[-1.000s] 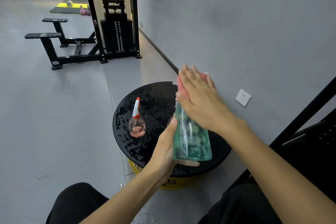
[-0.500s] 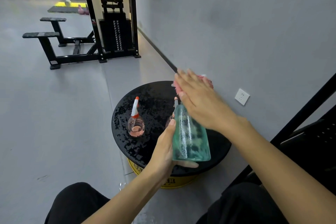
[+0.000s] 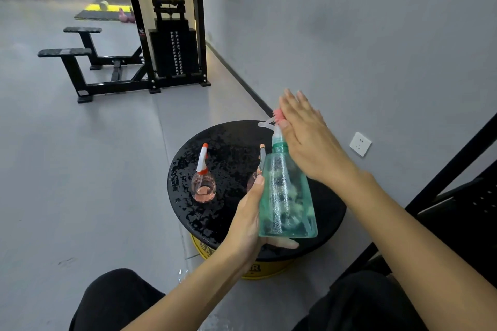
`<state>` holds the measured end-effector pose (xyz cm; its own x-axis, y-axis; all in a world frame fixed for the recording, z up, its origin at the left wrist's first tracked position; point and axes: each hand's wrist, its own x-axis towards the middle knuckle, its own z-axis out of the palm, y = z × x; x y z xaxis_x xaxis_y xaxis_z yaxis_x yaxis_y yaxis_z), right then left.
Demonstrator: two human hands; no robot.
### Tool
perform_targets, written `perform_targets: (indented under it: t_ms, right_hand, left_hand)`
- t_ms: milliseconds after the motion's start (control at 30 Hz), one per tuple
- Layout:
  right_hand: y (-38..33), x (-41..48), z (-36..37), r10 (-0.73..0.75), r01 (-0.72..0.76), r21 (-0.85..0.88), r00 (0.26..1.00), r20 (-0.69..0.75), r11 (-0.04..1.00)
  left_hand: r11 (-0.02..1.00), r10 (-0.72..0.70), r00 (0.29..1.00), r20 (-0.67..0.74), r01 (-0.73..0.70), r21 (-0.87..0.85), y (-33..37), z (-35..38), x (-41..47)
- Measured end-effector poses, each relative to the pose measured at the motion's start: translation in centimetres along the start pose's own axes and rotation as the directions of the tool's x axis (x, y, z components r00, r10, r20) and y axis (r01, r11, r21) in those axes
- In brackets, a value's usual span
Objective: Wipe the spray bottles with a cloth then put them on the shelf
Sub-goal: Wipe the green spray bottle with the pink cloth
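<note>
Head view: the left hand [image 3: 248, 223] grips the green spray bottle [image 3: 287, 196] near its base, above the round black table [image 3: 231, 148] (a pink bottle [image 3: 203, 185] stands on it); the right hand [image 3: 309, 142], fingers straight, presses a pink cloth [image 3: 279, 115] against the held bottle's nozzle.

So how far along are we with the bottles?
Nothing looks finished. In hand: the left hand grips the green bottle while the right hand presses the pink cloth on its spray head. To do: the pink bottle and the half-hidden second pink bottle stand on the wet table; no bottle shows on the dark rack.
</note>
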<state>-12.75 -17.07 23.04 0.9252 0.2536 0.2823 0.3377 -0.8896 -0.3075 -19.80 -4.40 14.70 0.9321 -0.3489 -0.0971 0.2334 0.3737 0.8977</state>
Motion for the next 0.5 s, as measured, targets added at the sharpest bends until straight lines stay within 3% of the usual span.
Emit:
perform_targets:
  t_ms: [267, 400, 500]
  right_hand:
    - [-0.4, -1.7, 0.8, -0.102, 0.100, 0.059, 0.995, 0.020, 0.993]
    - [-0.4, -1.5, 0.7, -0.076, 0.072, 0.094, 0.996, 0.038, 0.993]
    - [-0.8, -0.6, 0.7, -0.024, 0.028, 0.151, 0.999, -0.028, 0.988]
  left_hand:
    - [1.000, -0.011, 0.999, -0.032, 0.011, 0.013, 0.1, -0.5, 0.1]
    - [0.999, -0.031, 0.999, -0.043, 0.031, -0.008, 0.2, -0.2, 0.1]
    - [1.000, -0.025, 0.998, -0.057, 0.025, 0.001, 0.2, 0.1, 0.3]
